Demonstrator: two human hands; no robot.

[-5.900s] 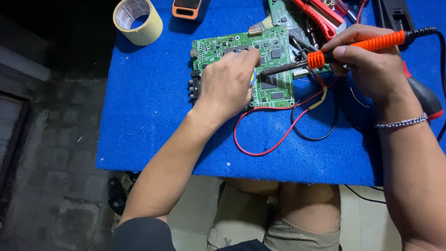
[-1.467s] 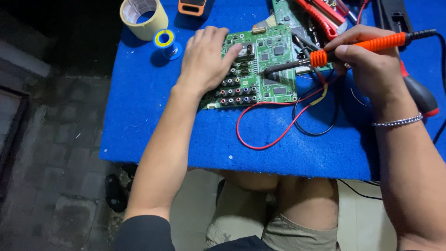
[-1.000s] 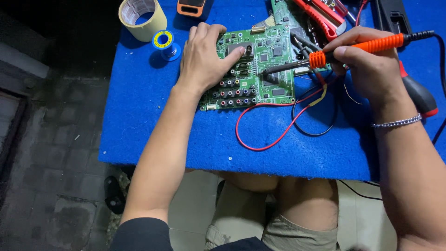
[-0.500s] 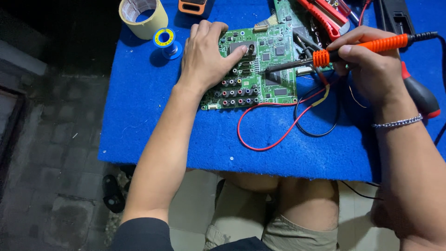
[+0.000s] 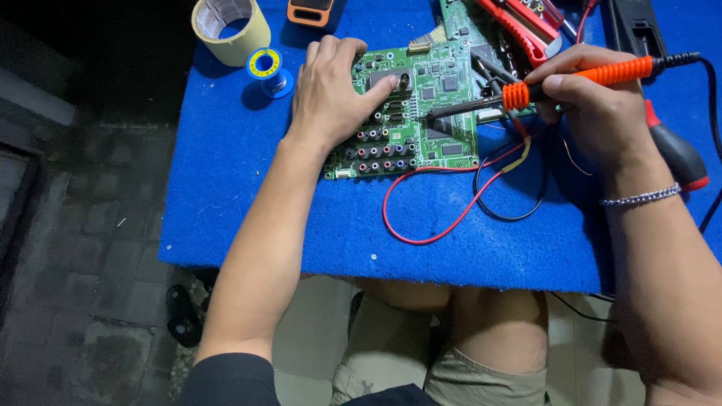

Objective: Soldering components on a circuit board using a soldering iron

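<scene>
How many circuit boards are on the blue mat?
2. One green circuit board lies mid-mat, pressed by the left hand, with the soldering iron in the right hand over it. A second board pokes out at the top edge, mostly covered; more may be hidden.

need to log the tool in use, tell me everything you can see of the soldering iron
The soldering iron has a ribbed orange grip, a dark metal shaft and a black cord off its rear end. The right hand holds it pen-style, nearly level, tip pointing left onto the green circuit board, which the left hand presses flat.
</scene>
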